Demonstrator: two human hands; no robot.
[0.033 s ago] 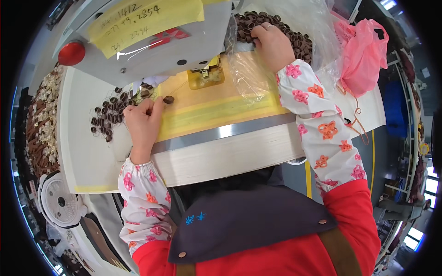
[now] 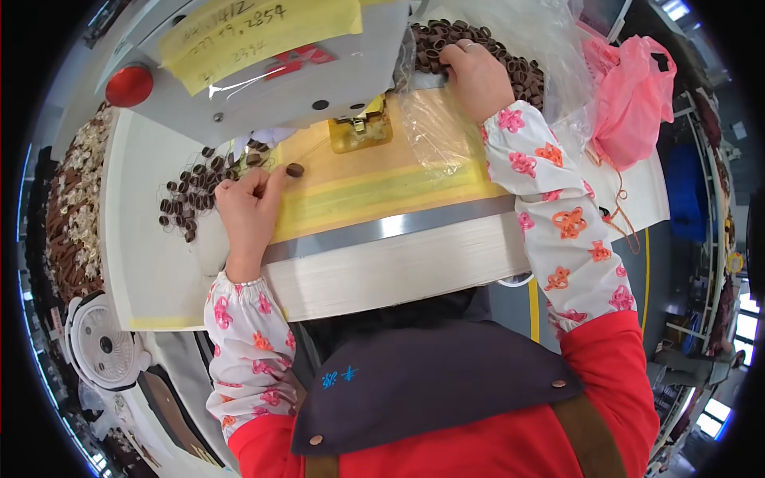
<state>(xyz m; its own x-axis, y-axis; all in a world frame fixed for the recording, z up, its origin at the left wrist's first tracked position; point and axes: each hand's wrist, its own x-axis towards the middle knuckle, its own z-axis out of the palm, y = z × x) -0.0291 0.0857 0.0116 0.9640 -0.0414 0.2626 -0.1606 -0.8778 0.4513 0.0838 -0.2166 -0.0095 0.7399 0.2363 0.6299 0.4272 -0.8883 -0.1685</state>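
Observation:
My left hand point(image 2: 249, 211) rests at the left of the yellow-taped work surface, fingers curled and the thumb side toward the machine. Just past its fingertips lies a single small brown loop point(image 2: 295, 170); whether they touch it I cannot tell. Beside this hand, several brown loops joined by loose threads point(image 2: 191, 191) are spread on the white table. My right hand point(image 2: 482, 80) is at the near edge of a heap of brown loops point(image 2: 522, 80), its fingers bent and pressed together among them. What its fingertips hold is hidden.
A grey sewing machine head point(image 2: 263, 103) with a red knob point(image 2: 130, 86) stands over a yellowish needle plate point(image 2: 358, 137). Clear plastic point(image 2: 434, 135) lies by the heap. A pink plastic bag point(image 2: 633, 103) sits at the far right, with an orange cord. A white fan point(image 2: 103, 344) is lower left.

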